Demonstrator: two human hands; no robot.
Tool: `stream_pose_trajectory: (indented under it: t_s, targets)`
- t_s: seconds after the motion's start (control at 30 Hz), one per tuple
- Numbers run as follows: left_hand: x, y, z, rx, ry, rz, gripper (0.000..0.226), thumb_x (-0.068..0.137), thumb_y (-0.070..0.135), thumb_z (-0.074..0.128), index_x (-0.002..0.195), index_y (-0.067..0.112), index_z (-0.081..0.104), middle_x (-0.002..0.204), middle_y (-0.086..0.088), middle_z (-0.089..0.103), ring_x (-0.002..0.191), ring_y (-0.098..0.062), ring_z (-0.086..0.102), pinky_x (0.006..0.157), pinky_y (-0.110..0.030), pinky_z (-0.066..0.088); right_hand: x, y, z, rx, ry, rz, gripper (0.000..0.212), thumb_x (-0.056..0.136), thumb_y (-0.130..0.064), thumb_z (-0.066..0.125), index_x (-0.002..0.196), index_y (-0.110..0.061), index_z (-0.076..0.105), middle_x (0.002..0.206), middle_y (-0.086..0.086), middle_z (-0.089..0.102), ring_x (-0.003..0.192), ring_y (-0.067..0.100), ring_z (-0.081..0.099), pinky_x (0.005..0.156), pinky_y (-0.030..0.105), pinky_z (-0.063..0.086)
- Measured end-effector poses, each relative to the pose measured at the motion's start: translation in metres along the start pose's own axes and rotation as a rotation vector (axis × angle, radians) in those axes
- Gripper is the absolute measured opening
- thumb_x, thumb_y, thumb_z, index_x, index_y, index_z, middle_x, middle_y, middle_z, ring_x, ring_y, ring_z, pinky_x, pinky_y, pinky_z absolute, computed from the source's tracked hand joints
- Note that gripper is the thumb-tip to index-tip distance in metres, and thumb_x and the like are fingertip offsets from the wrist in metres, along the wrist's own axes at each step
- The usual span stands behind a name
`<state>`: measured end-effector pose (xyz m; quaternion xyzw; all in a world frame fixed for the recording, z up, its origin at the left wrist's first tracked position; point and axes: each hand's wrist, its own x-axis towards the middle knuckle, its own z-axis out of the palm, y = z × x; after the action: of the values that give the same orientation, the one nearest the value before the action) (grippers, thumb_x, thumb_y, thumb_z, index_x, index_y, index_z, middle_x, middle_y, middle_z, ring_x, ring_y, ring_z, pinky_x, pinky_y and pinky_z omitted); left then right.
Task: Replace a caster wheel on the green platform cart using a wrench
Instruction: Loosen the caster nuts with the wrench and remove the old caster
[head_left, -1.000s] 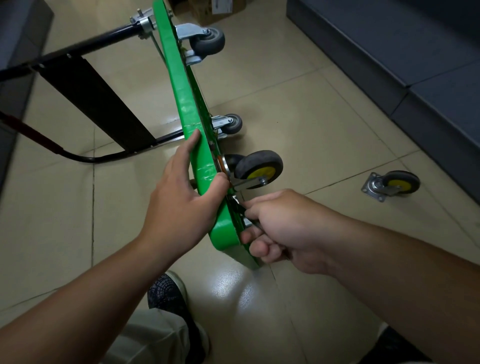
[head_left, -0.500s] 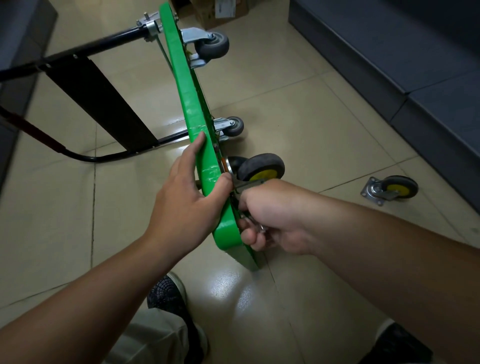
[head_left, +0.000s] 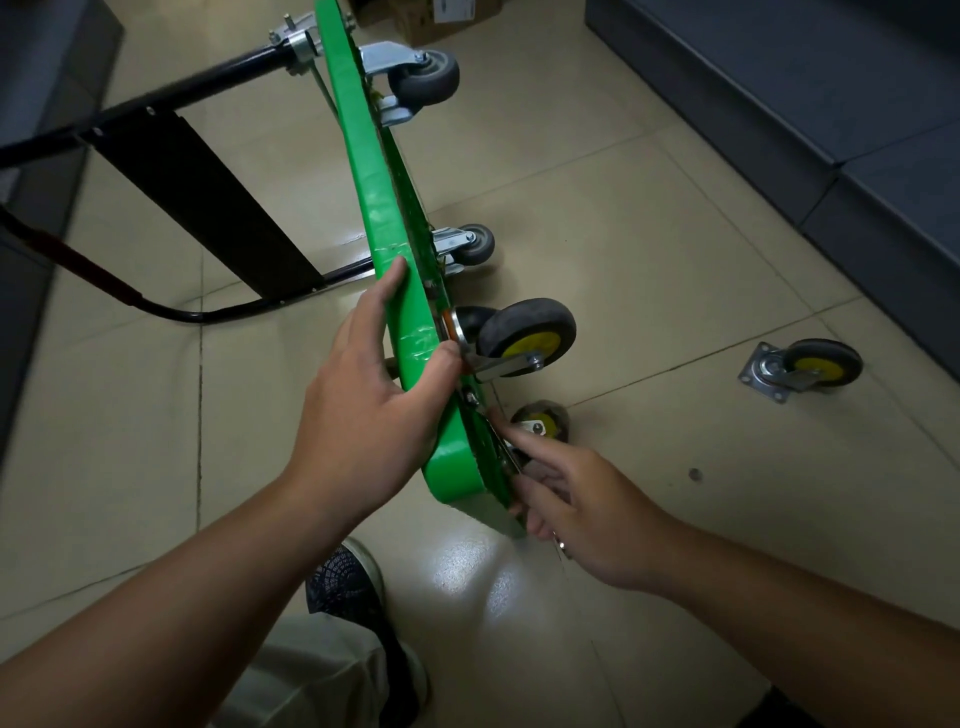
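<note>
The wrench (head_left: 503, 447) lies along the underside of the cart (head_left: 379, 197), beside its caster (head_left: 524, 332). The right hand (head_left: 592, 509) pinches the wrench; the left hand (head_left: 363, 415) grips the cart's edge.

Glossy beige tiled floor (head_left: 649, 218) — dark cabinets (head_left: 831, 104)

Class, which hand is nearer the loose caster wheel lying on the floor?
Right. The right hand, holding the wrench, is on the side of the green cart facing the loose caster; the left hand grips the cart's opposite edge.

A loose caster (head_left: 802, 369) lies right of the upended cart (head_left: 384, 208).
</note>
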<state>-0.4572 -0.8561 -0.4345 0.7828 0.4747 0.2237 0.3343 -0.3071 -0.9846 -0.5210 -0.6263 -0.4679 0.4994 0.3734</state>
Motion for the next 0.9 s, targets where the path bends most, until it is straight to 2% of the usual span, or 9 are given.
stream_pose_trajectory:
  t_s: [0.1,0.2,0.3,0.4,0.47,0.57,0.73,0.8,0.9]
  targets:
    - [0.001,0.000,0.000,-0.016,-0.005,-0.002,0.079,0.083,0.062,0.054,0.157,0.052,0.028,0.151,0.010,0.050,0.120,-0.023,0.064,0.100,-0.050,0.055,0.008,0.021,0.002,-0.057,0.032,-0.066,0.069,0.105,-0.010,0.049,0.151,-0.058,0.032,0.116,0.000,0.074,0.107,0.018,0.071,0.096,0.046,0.058]
    - [0.001,-0.001,0.000,-0.020,-0.002,-0.007,0.077,0.084,0.060,0.056,0.156,0.053,0.028,0.151,0.013,0.049,0.121,-0.023,0.065,0.101,-0.050,0.055,0.018,0.035,0.007,-0.083,0.036,-0.071,0.072,0.102,-0.007,0.055,0.151,-0.056,0.034,0.130,-0.008,0.070,0.122,0.012,0.065,0.105,0.043,0.054]
    - [0.001,-0.002,0.000,-0.007,0.005,-0.005,0.076,0.085,0.057,0.057,0.156,0.053,0.029,0.149,0.012,0.051,0.122,-0.020,0.064,0.101,-0.049,0.055,0.028,0.045,0.011,-0.005,0.037,-0.029,0.062,0.099,-0.007,0.061,0.150,-0.039,0.047,0.136,-0.010,0.066,0.129,0.006,0.060,0.110,0.041,0.050]
    - [0.001,-0.001,0.000,0.005,0.013,-0.001,0.075,0.086,0.056,0.057,0.156,0.051,0.030,0.148,0.013,0.052,0.122,-0.019,0.063,0.102,-0.048,0.054,0.026,0.046,0.009,0.002,0.056,0.037,0.051,0.098,-0.003,0.062,0.144,-0.026,0.056,0.118,0.000,0.074,0.112,0.013,0.070,0.101,0.043,0.056]
    - [0.001,0.000,-0.001,0.000,0.008,-0.005,0.075,0.086,0.056,0.057,0.156,0.053,0.029,0.148,0.013,0.051,0.116,-0.022,0.066,0.099,-0.049,0.056,0.017,0.043,0.001,-0.003,0.054,0.083,0.042,0.097,-0.002,0.064,0.134,-0.023,0.062,0.090,0.003,0.073,0.081,0.020,0.075,0.073,0.041,0.062]
    - [0.000,0.001,-0.001,-0.012,-0.003,-0.014,0.076,0.086,0.058,0.057,0.156,0.054,0.028,0.148,0.013,0.050,0.109,-0.024,0.068,0.094,-0.049,0.058,-0.006,0.032,-0.012,0.113,0.084,0.155,0.026,0.097,-0.006,0.065,0.119,-0.021,0.064,0.066,0.000,0.065,0.044,0.016,0.063,0.041,0.025,0.045]
    - [0.001,0.001,0.000,-0.012,0.007,-0.017,0.077,0.085,0.057,0.057,0.157,0.052,0.029,0.149,0.013,0.051,0.115,-0.023,0.066,0.098,-0.049,0.056,-0.035,-0.010,-0.015,0.121,0.295,0.085,0.019,0.097,-0.024,0.063,0.102,-0.042,0.066,0.075,0.002,0.066,0.045,0.000,0.051,0.048,0.014,0.038]
    - [0.000,0.001,0.000,-0.009,0.011,-0.017,0.077,0.085,0.057,0.057,0.157,0.051,0.029,0.149,0.012,0.052,0.118,-0.022,0.065,0.100,-0.048,0.055,-0.035,-0.027,-0.008,0.197,0.337,0.120,0.019,0.099,-0.028,0.058,0.101,-0.046,0.065,0.069,-0.004,0.063,0.045,-0.001,0.048,0.051,0.020,0.037]
    - [0.001,0.000,0.000,-0.002,0.019,-0.011,0.076,0.085,0.058,0.056,0.157,0.050,0.030,0.149,0.012,0.052,0.122,-0.018,0.061,0.102,-0.043,0.053,-0.026,-0.043,-0.002,0.257,0.376,0.195,0.030,0.101,-0.019,0.050,0.097,-0.043,0.067,0.063,-0.008,0.062,0.043,0.001,0.045,0.048,0.023,0.036]
